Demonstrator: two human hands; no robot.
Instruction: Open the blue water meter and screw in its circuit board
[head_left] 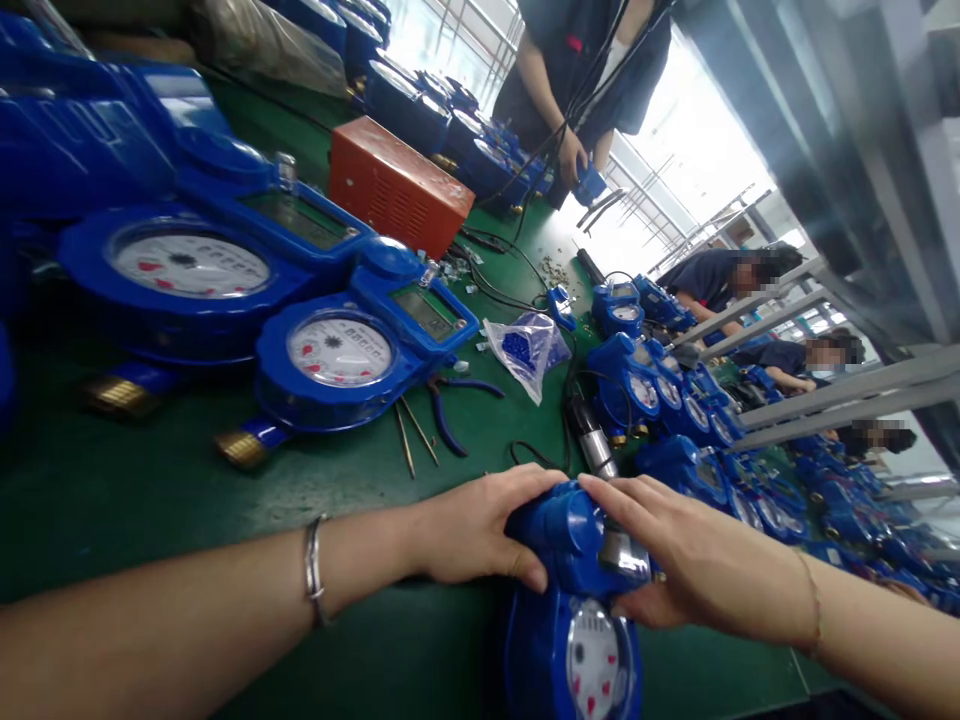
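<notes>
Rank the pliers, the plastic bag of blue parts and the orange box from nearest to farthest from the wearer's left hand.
From the left hand:
1. Pliers, just beyond it on the green mat.
2. Plastic bag, farther back, slightly right.
3. Orange box, farthest, back left.

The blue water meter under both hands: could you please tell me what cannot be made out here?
Head view only:
- Blue water meter: top housing covered by left hand and right hand; dial cut off by bottom edge.
- Dial figures: too small.
- Blue parts in clear plastic bag: too small to identify.
</notes>
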